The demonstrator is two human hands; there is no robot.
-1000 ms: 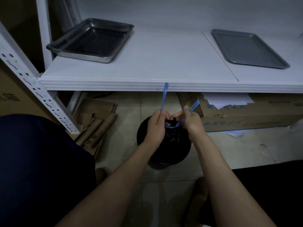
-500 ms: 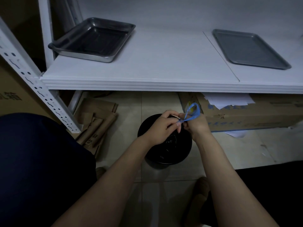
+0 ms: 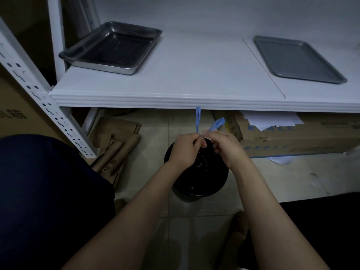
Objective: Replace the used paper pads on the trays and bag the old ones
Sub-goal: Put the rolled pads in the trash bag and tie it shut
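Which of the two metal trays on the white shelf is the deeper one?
The left tray, near the white post: it has high shiny walls, while the right tray is flat, shallow and dull grey.

Printed dark on the cardboard box (image 3: 13, 102) far left of the fingers (image 3: 197, 142): "箱", with a character before it cut off at the edge. Blue print on the long carton (image 3: 292, 137) right of the fingers: blurred, unreadable. Dark print on the folded cardboard (image 3: 111, 151) to their left: also illegible.
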